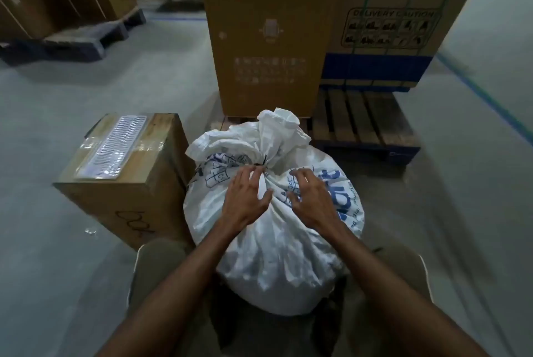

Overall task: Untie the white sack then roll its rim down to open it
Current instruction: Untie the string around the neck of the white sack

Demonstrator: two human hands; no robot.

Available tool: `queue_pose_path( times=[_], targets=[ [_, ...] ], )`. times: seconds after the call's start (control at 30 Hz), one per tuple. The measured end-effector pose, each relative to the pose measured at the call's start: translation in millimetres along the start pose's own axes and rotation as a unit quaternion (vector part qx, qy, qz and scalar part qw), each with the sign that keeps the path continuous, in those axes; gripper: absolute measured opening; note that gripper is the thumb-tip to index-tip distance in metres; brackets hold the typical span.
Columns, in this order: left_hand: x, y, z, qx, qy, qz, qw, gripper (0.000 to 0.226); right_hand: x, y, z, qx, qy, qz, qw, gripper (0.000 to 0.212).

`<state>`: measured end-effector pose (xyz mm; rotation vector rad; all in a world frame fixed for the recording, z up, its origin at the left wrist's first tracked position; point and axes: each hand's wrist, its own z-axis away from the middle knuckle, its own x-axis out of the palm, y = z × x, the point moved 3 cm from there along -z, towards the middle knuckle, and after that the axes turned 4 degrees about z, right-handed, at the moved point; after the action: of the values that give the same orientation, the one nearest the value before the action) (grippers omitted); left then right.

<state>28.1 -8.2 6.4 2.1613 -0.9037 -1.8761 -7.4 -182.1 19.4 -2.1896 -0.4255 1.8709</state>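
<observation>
Flanking tied white sack [274, 241] — spread fingers [248, 181].

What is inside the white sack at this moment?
Nothing of the contents shows. The white woven plastic sack with blue print is bulging and gathered shut by a dark tie at its neck. The left hand and right hand rest just below it.

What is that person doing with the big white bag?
A person is getting ready to untie the white sack standing on the floor. The left hand and right hand rest on it, fingers spread, just below the dark tie, which is still knotted. Neither has a grip yet. A cardboard box sits beside it.
</observation>
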Motion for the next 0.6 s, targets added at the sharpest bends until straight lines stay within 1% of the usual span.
queue_pose_path(
  times=[0.07,0.1,0.13,0.2,0.27,0.33,0.4,0.47,0.5,0.6],
  targets=[
    [14.7,-15.9,-25.9,-0.034,-0.005,0.054,0.998,0.051,18.6,13.2,-25.7,-0.006,-0.007,-0.028,1.000,0.045],
    [22.1,-24.0,-37.5,-0.049,-0.004,0.063,0.997,0.046,29.1,19.3,-37.2,-0.002,-0.016,-0.037,0.999,0.043],
    [30.4,-33.3,-47.8,-0.074,-0.018,0.067,0.995,0.041,39.2,24.7,-46.1,0.008,-0.033,-0.044,0.998,0.041],
    [44.0,-46.1,-72.1,-0.084,-0.034,0.072,0.993,0.031,55.4,28.3,-70.0,0.007,-0.041,-0.085,0.996,0.034],
    [51.3,-57.8,-92.4,-0.087,-0.040,0.080,0.992,0.023,67.5,26.8,-92.2,-0.027,-0.040,-0.111,0.993,0.032],
    [54.4,-69.1,-106.1,-0.101,-0.047,0.109,0.988,0.022,77.4,26.6,-106.8,-0.056,-0.046,-0.111,0.991,0.033],
    [53.6,-74.0,-116.4,-0.119,-0.062,0.140,0.981,0.019,86.2,31.8,-118.1,-0.062,-0.059,-0.099,0.991,0.033],
    [54.3,-78.3,-122.9,-0.134,-0.074,0.140,0.978,0.005,92.8,38.1,-126.7,-0.061,-0.068,-0.094,0.991,0.033],
    [53.6,-78.7,-125.5,-0.138,-0.081,0.129,0.979,0.004,95.1,40.8,-130.6,-0.064,-0.067,-0.094,0.991,0.032],
    [54.6,-81.8,-131.2,-0.136,-0.114,0.112,0.978,0.016,99.2,46.8,-138.8,-0.074,-0.048,-0.100,0.991,0.026]
  ],
)
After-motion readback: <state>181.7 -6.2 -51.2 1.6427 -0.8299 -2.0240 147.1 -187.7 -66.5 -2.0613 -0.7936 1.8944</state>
